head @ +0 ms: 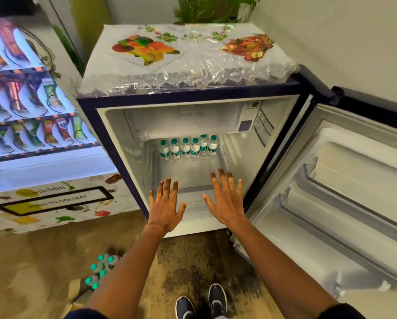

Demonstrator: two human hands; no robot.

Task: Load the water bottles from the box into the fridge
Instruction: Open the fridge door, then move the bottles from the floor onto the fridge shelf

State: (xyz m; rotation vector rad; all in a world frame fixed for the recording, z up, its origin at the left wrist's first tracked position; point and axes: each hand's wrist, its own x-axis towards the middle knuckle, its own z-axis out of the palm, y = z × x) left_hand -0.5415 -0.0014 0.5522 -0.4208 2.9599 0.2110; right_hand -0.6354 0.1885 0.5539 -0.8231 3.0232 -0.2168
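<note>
A small dark-blue fridge (89, 111) stands open before me, its door (354, 192) swung out to the right. Several clear water bottles with green caps (188, 148) stand upright in a row at the back of its shelf. My left hand (166, 204) and my right hand (226, 200) are stretched out flat in front of the fridge opening, fingers spread, holding nothing. On the floor at lower left, more green-capped bottles (101, 270) sit in a cardboard box (78, 291), partly hidden by my left arm.
A lit snack vending machine (31, 111) stands close on the left. A plastic floral cover (181, 61) lies on the fridge top, with a plant (213, 8) behind. The door's shelves (345, 203) jut out at right. My shoes (202, 302) are on the brown floor.
</note>
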